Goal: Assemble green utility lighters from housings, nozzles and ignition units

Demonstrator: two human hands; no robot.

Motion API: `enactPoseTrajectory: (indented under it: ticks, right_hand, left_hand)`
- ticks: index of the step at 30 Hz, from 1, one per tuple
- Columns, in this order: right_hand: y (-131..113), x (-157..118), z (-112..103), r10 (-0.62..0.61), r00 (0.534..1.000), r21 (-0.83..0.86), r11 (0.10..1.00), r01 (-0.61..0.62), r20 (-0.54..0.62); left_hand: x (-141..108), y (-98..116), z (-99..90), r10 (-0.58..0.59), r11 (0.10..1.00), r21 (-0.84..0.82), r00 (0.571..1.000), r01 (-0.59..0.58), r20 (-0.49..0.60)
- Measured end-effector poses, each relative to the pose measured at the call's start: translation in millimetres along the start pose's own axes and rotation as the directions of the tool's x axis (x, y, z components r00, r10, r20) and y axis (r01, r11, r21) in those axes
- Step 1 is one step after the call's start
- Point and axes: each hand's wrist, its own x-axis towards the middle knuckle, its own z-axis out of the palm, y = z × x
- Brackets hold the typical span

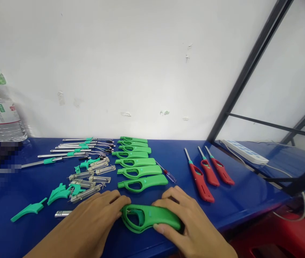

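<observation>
Near the blue table's front edge, a green lighter casing (159, 216) lies between both hands, with a teal trigger inside its loop. My right hand (182, 218) wraps round the casing's right end, thumb below and fingers above. My left hand (102, 211) has its fingers closed at the casing's left end. A silver tube (62, 214) sticks out from beneath my left hand. Behind the hands lie several green casing halves (144, 182) in a column. Left of these are clear fuel tanks (100, 179), teal triggers (31, 210) and silver tubes with teal parts (52, 161).
Three red lighters (202, 182) lie on the right, and a screwdriver (170, 176) lies beside the green halves. A white power strip (246, 152) sits behind a black metal frame (245, 73). A large plastic bottle (3, 114) stands at the far left. A red stool (278, 234) is below right.
</observation>
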Motion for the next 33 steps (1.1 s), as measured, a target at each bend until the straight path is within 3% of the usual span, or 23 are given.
enactPoseTrajectory:
  ticks: [10,20,33]
  right_hand:
    - [-1.3,-0.8,-1.1,0.033,0.999,0.019,0.999,-0.034,0.018]
    - [1.5,-3.8,-1.2,0.058,0.998,0.042,0.997,-0.059,0.033]
    - [2.5,-4.0,-1.2,0.066,0.997,0.037,0.997,-0.067,0.039]
  left_hand:
    - [6.4,6.5,-2.9,-0.055,0.998,-0.031,0.999,0.055,0.001]
    - [9.3,8.0,-3.7,-0.008,1.0,-0.01,0.999,0.008,-0.044]
    - [15.2,2.9,-5.2,-0.008,1.0,0.028,0.999,0.007,0.046]
